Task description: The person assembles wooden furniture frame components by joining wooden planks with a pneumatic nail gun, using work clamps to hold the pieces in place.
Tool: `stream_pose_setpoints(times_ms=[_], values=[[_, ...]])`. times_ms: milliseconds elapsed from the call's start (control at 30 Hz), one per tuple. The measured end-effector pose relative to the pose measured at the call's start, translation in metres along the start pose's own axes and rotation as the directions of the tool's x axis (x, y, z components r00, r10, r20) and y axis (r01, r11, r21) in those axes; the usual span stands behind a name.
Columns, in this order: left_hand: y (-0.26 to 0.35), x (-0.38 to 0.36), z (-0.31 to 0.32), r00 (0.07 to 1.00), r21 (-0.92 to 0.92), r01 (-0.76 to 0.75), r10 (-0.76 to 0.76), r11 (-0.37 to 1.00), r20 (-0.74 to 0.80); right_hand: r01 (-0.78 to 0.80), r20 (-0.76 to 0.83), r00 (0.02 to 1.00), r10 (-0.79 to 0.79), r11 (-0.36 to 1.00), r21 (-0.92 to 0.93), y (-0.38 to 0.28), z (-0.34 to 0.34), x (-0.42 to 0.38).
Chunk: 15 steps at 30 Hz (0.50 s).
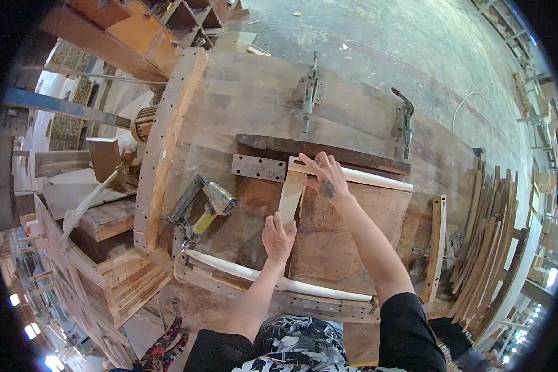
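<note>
Left hand (278, 239) grip closed on short board (290, 197) near end, right hand (327, 178) over far end, can't tell if gripping, apparently steadying it on bench (248, 93) against pale rail (378, 178).

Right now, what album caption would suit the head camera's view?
Left hand and right hand at opposite ends of a pale wooden piece on a workbench, a yellow-handled tool lying to the left.

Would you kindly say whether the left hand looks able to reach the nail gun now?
Probably yes: nothing visible blocks the left hand from the nail gun, though that hand must first leave the wooden strip.
</note>
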<state>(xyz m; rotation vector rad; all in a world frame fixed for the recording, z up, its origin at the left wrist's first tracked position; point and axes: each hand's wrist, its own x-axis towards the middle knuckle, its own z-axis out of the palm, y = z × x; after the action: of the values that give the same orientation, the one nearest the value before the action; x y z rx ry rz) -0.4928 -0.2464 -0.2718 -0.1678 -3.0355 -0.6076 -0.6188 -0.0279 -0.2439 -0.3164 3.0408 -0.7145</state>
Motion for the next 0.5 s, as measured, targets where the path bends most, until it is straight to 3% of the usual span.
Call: stream_pose_setpoints(times_ms=[67, 300, 433, 467, 500], values=[[-0.003, -0.003, 0.001, 1.0, -0.044, 0.001, -0.001, 0.999, 0.011, -0.041, 0.066, 0.997, 0.043, 0.999, -0.032, 0.002, 0.003, 0.0], [-0.005, -0.01, 0.008, 1.0, -0.037, -0.011, 0.012, 0.999, 0.014, -0.02, 0.069, 0.997, 0.024, 0.998, -0.052, -0.001, -0.005, -0.005], [-0.002, -0.009, 0.012, 1.0, -0.059, -0.022, 0.023, 0.998, 0.019, -0.106, 0.062, 0.992, 0.107, 0.994, -0.014, 0.015, -0.007, -0.025], [-0.006, -0.007, 0.008, 0.999, -0.061, -0.037, 0.037, 0.997, 0.013, -0.277, 0.068, 0.961, 0.268, 0.932, 0.235, 0.014, -0.017, -0.028], [-0.011, -0.005, 0.003, 0.999, -0.087, -0.043, 0.045, 0.995, 0.027, -0.427, 0.115, 0.898, 0.426, 0.775, 0.466, 0.013, -0.031, -0.037]])
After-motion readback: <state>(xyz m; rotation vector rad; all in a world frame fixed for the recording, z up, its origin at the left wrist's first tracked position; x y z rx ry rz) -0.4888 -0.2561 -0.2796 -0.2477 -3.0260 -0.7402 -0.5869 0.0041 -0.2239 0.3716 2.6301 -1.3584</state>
